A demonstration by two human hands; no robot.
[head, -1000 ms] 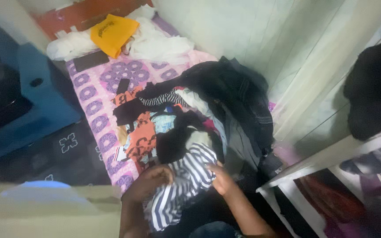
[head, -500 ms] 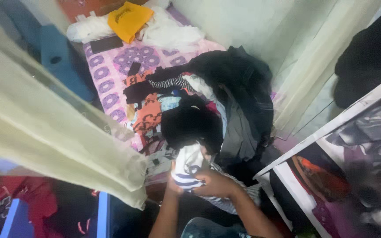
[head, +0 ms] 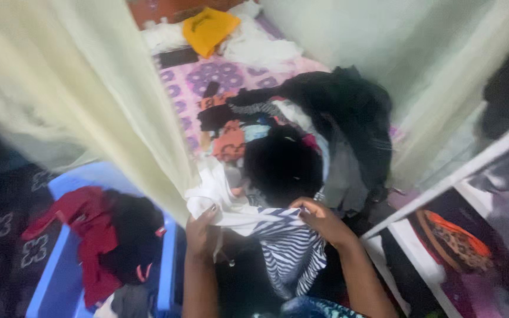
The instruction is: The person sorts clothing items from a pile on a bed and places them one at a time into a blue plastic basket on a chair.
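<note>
Both hands hold a blue-and-white striped garment [head: 287, 247] stretched between them, low in the view. My left hand [head: 200, 231] grips its white edge on the left. My right hand [head: 320, 219] pinches its upper edge on the right. The rest of the striped cloth hangs down between my forearms. Just beyond my hands lies a heap of mixed clothes [head: 266, 141] on a bed with a pink patterned sheet [head: 207, 79], with a black garment [head: 281, 168] nearest to my hands.
A pale sheer curtain [head: 89, 100] hangs at the left over the bed's edge. A blue plastic tub [head: 60, 265] with red and black clothes stands below it. A yellow bag [head: 207, 29] and white cloth lie at the bed's far end. A white-framed shelf [head: 437, 188] stands at the right.
The view has swung left, bringing the blue tub into sight. My hands have spread apart and lifted, opening the striped garment out between them.
</note>
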